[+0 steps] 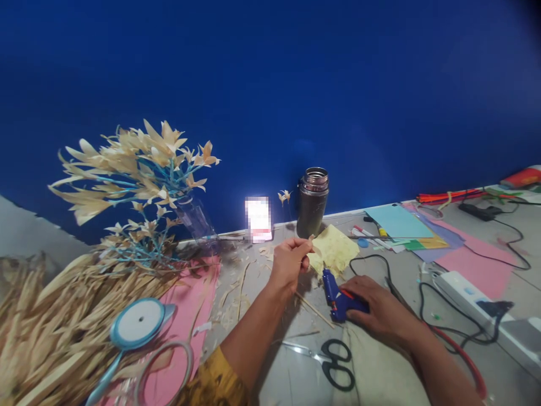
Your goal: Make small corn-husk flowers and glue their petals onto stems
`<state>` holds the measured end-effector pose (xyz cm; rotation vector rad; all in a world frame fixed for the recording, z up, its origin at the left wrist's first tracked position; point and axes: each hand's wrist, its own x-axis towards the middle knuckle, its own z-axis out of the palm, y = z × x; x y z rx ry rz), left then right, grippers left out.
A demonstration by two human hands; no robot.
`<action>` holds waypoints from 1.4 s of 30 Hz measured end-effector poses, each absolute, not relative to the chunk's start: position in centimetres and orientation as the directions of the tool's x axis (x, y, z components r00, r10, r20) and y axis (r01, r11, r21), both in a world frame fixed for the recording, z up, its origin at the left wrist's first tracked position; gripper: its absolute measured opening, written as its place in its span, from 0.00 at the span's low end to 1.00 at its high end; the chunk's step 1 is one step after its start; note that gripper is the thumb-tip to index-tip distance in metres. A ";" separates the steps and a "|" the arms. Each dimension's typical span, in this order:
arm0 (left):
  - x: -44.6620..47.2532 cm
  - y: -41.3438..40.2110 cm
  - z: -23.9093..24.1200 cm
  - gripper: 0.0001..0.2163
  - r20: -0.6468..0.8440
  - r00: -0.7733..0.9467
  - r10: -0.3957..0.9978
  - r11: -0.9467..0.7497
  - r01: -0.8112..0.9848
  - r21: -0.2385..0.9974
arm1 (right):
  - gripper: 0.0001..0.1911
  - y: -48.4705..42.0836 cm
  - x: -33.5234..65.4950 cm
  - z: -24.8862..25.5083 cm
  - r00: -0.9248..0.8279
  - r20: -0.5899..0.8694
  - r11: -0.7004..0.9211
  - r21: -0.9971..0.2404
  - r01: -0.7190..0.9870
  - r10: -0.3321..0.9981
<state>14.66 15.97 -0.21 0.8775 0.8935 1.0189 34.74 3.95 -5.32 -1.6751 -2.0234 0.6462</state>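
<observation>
My left hand (291, 264) is closed in a pinch on a small pale piece of dried husk (313, 247), held over the left edge of a yellow paper square (337, 246). My right hand (376, 304) is wrapped round the handle of a blue glue gun (333, 296). The gun's nozzle points away from me, just below the pinched piece and the paper. Scissors with black handles (338, 361) lie on the table below the gun. Thin husk scraps (240, 287) are strewn to the left of my left hand.
Dried-husk flowers (164, 141) on blue stems stand at left above a heap of dry husks (46, 316). A ribbon spool (139, 321) lies nearby. Behind are a lit phone (258, 219) and a dark flask (313, 203). Cords and a power strip (469, 299) lie at right.
</observation>
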 end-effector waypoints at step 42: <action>8.7 7.9 -6.1 0.10 -0.243 0.187 0.952 0.260 -0.072 0.963 | 0.05 4.3 27.0 -2.9 -0.297 0.050 0.298 -0.018 0.954 0.953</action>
